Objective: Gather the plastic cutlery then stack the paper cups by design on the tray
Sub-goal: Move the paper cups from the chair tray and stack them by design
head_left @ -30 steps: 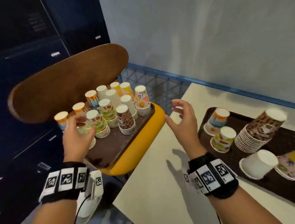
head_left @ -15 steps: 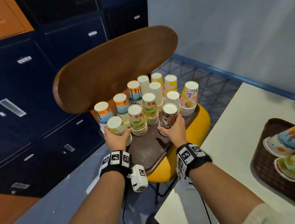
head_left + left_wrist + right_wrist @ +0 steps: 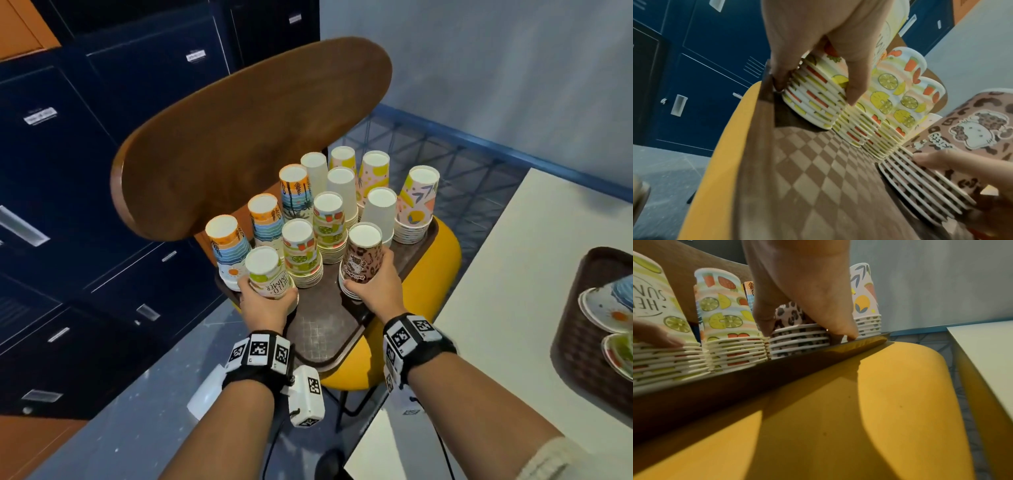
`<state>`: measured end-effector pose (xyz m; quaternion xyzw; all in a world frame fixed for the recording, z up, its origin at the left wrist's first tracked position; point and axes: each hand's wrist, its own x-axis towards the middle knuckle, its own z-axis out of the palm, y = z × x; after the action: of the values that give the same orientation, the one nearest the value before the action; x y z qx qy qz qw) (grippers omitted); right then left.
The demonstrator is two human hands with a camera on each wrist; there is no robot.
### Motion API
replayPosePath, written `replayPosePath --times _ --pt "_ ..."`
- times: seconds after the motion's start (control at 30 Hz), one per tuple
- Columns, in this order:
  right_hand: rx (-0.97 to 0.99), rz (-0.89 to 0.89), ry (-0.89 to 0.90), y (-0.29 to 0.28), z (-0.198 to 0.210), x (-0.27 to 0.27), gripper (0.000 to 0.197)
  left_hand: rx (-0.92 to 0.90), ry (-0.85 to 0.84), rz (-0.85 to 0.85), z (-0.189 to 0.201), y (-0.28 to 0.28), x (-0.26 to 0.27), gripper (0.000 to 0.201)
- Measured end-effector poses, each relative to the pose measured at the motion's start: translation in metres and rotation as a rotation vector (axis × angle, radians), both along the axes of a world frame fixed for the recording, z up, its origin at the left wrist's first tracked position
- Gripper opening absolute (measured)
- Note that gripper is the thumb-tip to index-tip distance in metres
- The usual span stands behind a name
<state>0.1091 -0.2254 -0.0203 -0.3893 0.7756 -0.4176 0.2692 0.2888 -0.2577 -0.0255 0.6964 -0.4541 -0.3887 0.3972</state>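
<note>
Two stacks are gripped now: my left hand [image 3: 265, 301] curls round the lime stack [image 3: 269, 274], my right hand [image 3: 375, 286] round the leopard stack [image 3: 363, 257], both on the tray [image 3: 322, 329]. Fruit-print stacks [image 3: 301, 253] crowd just beyond my fingers; lifting carelessly could topple them, I judge.

The paper cups [image 3: 328, 219] are printed paper with a faint sheen — their rolled rims [image 3: 818, 107] look smooth and off-white. The brown tray [image 3: 325, 329] under them is plastic with a matt checkered texture, scuffed pale in places. The chair seat [image 3: 890, 402] is yellow, smooth and matt; the backrest [image 3: 253, 137] is dark wood with a soft satin gloss. The lockers [image 3: 102, 102] are navy painted metal. The worktop [image 3: 513, 274] is cream, smooth and matt. The wristbands [image 3: 260, 353] are black cloth.
</note>
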Motion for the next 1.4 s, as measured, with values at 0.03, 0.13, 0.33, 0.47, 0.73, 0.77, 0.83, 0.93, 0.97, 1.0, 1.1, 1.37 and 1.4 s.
replayPosePath --times 0.03,0.13,0.33,0.47,0.73,0.77,0.83,0.93,0.97,1.0,1.1,1.37,1.4 --pt "-0.016 -0.002 -0.019 0.005 0.001 0.000 0.085 -0.009 0.020 -0.008 0.001 0.003 -0.002 0.084" --pt "-0.080 -0.023 -0.087 0.021 0.008 -0.002 0.085 -0.032 0.056 -0.033 0.005 0.019 -0.013 0.091" --pt "-0.189 -0.099 -0.109 0.067 0.036 -0.019 0.082 -0.144 0.046 -0.185 0.024 0.052 -0.058 0.076" --pt "-0.180 -0.185 -0.110 0.106 0.054 -0.045 0.088 -0.176 0.138 -0.287 0.038 0.075 -0.095 0.079" --pt "-0.285 -0.389 -0.093 0.200 0.087 -0.115 0.085 -0.255 0.198 -0.582 0.071 0.139 -0.192 0.078" --pt "-0.300 -0.419 -0.091 0.214 0.092 -0.125 0.085 -0.269 0.208 -0.627 0.073 0.146 -0.205 0.076" --pt "-0.311 -0.478 -0.082 0.240 0.100 -0.144 0.084 -0.286 0.219 -0.707 0.080 0.159 -0.230 0.071" --pt "-0.311 -0.558 -0.042 0.274 0.106 -0.170 0.086 -0.303 0.254 -0.825 0.093 0.176 -0.268 0.070" --pt "-0.313 -0.584 -0.034 0.284 0.108 -0.178 0.087 -0.302 0.268 -0.864 0.097 0.181 -0.282 0.071" --pt "-0.311 -0.608 -0.027 0.294 0.109 -0.186 0.088 -0.301 0.269 -0.900 0.102 0.187 -0.296 0.071" --pt "-0.301 -0.660 0.011 0.321 0.113 -0.209 0.090 -0.296 0.256 -0.983 0.113 0.203 -0.336 0.070" --pt "-0.318 -0.680 0.052 0.360 0.120 -0.255 0.086 -0.188 0.135 -1.141 0.083 0.222 -0.398 0.070" --pt "-0.323 -0.681 0.058 0.363 0.122 -0.260 0.086 -0.189 0.110 -1.147 0.078 0.224 -0.401 0.071"
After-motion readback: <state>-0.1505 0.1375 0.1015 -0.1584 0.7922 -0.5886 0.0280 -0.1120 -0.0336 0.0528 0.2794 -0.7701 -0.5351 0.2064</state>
